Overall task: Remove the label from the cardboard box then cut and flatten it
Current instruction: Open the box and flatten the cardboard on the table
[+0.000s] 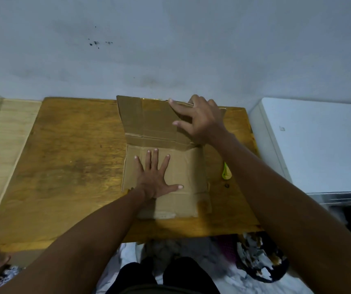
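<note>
Cardboard under both hands: the left hand (156, 179) lies flat, fingers spread and straight, pressing the near panel of the cardboard box (166, 158) down onto the tabletop (68, 166), so this grip is apart and pins rather than pinches. The right hand (198, 119) reaches to the far panel, which stands tilted up off the fold; its fingers are stretched and only slightly bent, fingertips on the panel's face and top edge, pushing rather than clamping. The box is already cut open and mostly laid out, sitting toward the far right part of the tabletop, its raised panel near the far edge. Judging by look, the sheet is light and thin but stiff along its panels, bending readily only at the creases, and it will likely spring back up unless pressed through the fold. Best holds seem to be flat palms on the panel faces close to a crease, or fingers hooked over a free edge. The wood looks smooth, so the sheet may slide if pushed sideways. A yellow-green tool (226, 172), probably the cutter, lies just beside the box toward the right edge, partly hidden by the right forearm.
</note>
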